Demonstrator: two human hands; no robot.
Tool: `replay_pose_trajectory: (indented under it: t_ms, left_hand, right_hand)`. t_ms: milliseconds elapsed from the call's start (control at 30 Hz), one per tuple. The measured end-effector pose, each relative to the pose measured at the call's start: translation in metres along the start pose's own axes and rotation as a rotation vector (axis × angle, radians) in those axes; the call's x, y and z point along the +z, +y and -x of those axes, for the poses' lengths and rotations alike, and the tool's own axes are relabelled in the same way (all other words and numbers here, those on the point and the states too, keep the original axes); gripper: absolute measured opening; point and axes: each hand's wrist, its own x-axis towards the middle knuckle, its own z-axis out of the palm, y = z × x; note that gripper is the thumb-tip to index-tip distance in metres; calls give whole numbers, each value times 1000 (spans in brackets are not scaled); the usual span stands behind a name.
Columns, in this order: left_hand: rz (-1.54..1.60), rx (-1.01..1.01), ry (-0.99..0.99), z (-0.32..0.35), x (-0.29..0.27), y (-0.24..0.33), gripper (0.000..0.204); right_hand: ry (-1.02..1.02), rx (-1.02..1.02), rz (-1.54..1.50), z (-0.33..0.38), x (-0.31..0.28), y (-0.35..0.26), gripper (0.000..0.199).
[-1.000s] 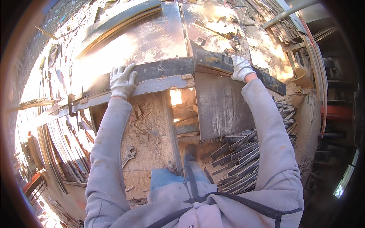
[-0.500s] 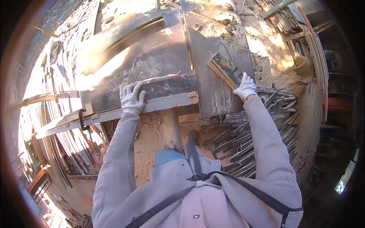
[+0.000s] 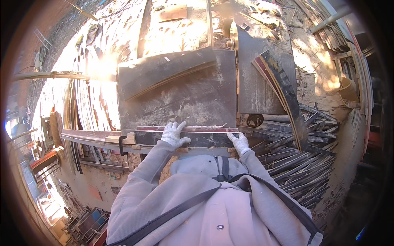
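A dark plywood strip (image 3: 205, 139) lies lengthwise along the near edge of the saw table (image 3: 197, 98), with a reddish-brown edged strip (image 3: 193, 128) just beyond it. My left hand (image 3: 175, 136), in a pale work glove, rests on the dark strip with its fingers spread. At the strip's right end is my gloved right hand (image 3: 239, 143), its thumb on top and its other fingers about the end. A black clamp (image 3: 122, 145) sits on the wooden rail to the left of the strip.
A stacked dark board (image 3: 168, 74) lies across the table farther off. Long dark boards (image 3: 283, 98) slant over the right panel. Below them, a heap of narrow offcuts (image 3: 303, 168) covers the right side. More long strips (image 3: 92, 98) lie at left.
My right hand has let go of the boards on the right and moved left to the dark strip's end. My left hand stays on the strip. The head view has shifted.
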Motion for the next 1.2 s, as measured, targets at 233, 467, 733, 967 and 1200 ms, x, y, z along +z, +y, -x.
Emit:
replay_pose_trajectory:
  t_ms: [233,467,733,967,1200]
  left_hand:
    - [73,284,310,45,28,21,138]
    - [-152,377,392,-12,35,50,107]
    - [-424,-206,687,-49,5,-64,120]
    - [-150,-94,709,-20,1,-25,116]
    - [115,-17,609,28,30,41,113]
  right_hand:
    - [-13,-128,-123,42,-35,-49,62]
    - [-2,-200,-236,-10,-77,-80,47]
    - [309,-493,504,-25,-61,-170,95]
    - [594,-46,1085,-104,-266,-92,149]
    - [390,-64,1152,-110,-277,-117,135]
